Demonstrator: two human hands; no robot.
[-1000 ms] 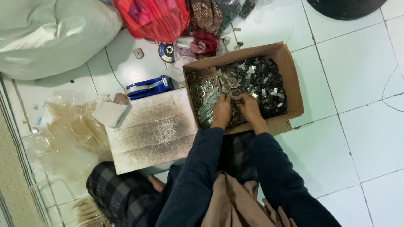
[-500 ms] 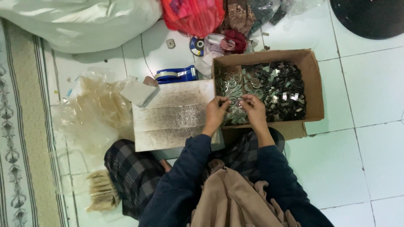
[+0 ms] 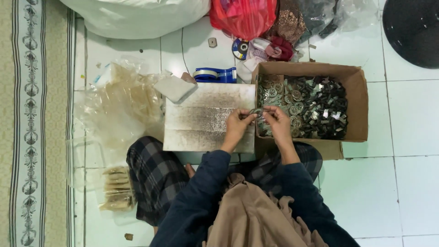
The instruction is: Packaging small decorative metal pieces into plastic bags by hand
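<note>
A second ago both hands were down among the parts inside the box [image 3: 356, 77]; half a second ago they had lifted to its near-left edge. Now they sit further left still, over the box's left wall where it meets the board [image 3: 201, 119], and a small metal ring [image 3: 257, 112] is between them.

The left hand [image 3: 238, 124] has its fingers drawn together, thumb and fingertips pinching the ring's left side. The right hand [image 3: 276, 122] is likewise pressed closed on the ring's right side, its fingers curled over it. The ring is too small to tell whether it is one piece or two.

The box holds round metal discs toward its left and darker clips toward its right. Beyond the board lie a blue tape dispenser [image 3: 215, 74] and a pale block [image 3: 174, 88] resting on the board's far-left corner. Clear plastic bags [image 3: 116, 103] lie to the left of the board.
</note>
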